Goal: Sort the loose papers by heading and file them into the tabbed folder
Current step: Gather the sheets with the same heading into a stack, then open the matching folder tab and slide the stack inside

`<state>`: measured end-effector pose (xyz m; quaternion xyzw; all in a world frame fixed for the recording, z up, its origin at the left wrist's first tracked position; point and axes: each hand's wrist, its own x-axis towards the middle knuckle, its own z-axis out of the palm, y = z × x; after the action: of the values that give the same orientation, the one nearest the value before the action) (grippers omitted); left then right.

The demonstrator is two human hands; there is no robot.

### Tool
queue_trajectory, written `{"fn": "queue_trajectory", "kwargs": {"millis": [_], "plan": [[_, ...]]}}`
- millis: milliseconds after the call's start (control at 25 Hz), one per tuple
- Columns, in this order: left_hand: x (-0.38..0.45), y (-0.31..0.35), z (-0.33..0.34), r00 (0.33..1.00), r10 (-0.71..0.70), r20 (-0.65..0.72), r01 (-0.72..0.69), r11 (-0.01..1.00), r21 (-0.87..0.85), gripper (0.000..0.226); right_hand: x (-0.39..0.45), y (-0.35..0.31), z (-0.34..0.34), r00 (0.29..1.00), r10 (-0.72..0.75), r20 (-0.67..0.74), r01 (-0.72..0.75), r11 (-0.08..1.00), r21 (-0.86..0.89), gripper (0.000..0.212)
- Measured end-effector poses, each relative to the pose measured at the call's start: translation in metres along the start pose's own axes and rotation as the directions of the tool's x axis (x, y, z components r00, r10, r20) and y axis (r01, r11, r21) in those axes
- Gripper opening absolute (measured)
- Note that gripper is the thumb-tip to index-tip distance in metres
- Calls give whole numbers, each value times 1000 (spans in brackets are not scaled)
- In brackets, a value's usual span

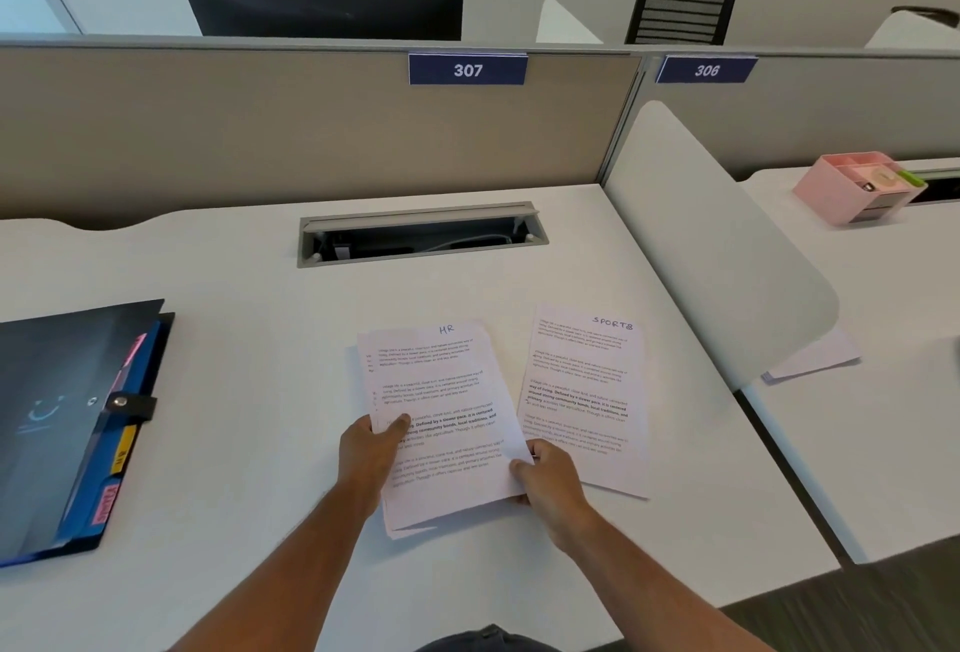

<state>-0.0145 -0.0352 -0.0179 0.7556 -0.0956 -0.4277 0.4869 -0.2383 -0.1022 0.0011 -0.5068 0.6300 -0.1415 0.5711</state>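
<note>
Both arms reach up from the bottom edge to mid-frame. The left hand point(370, 449) pinches the HR stack point(441, 423) at its left edge, thumb on top; the right hand point(545, 482) grips its lower right corner. The SPORTS sheet point(584, 391) lies just right on the counter point(249, 288); the folder point(72, 423) sits at far left.

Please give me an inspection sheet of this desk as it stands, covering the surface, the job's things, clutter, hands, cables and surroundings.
Surface: white desk, with an open cable tray at the back.
Job's things: stack of papers headed HR held in both hands; sheet headed SPORTS lying flat to its right; tabbed folder at the desk's left edge, strap snapped shut.
Clutter: nothing seen on this desk.
Hands: left hand grips the stack's left edge; right hand pinches its lower right corner.
Cables: some lie inside the tray.
Surroundings: partition with signs 307 and 306; white divider; neighbouring desk holds a pink organiser and more papers.
</note>
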Motion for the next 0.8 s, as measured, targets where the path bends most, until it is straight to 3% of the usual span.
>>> {"fn": "queue_trajectory", "kwargs": {"millis": [280, 360, 440, 520, 640, 800], "plan": [[-1, 2, -5, 999, 12, 49, -12, 1000, 6, 19, 6, 0, 3, 988, -99, 119, 130, 946, -297, 18], [-2, 4, -10, 998, 24, 53, -25, 1000, 6, 19, 7, -5, 5, 987, -146, 61, 159, 914, -374, 9], [-4, 9, -15, 997, 44, 62, -44, 999, -3, 20, 9, -16, 5, 978, -198, -67, 155, 902, -403, 17], [-9, 15, -24, 994, 73, 82, -71, 997, -26, 20, 13, -30, 7, 963, -245, -108, 192, 913, -360, 23], [-16, 26, -40, 977, 148, 156, -138, 987, -76, 20, 21, -52, 17, 955, -297, 3, 289, 928, -236, 37], [-25, 43, -60, 951, 260, 169, -244, 963, -112, 24, 23, -85, 34, 935, -343, 94, 343, 939, 16, 25]]}}
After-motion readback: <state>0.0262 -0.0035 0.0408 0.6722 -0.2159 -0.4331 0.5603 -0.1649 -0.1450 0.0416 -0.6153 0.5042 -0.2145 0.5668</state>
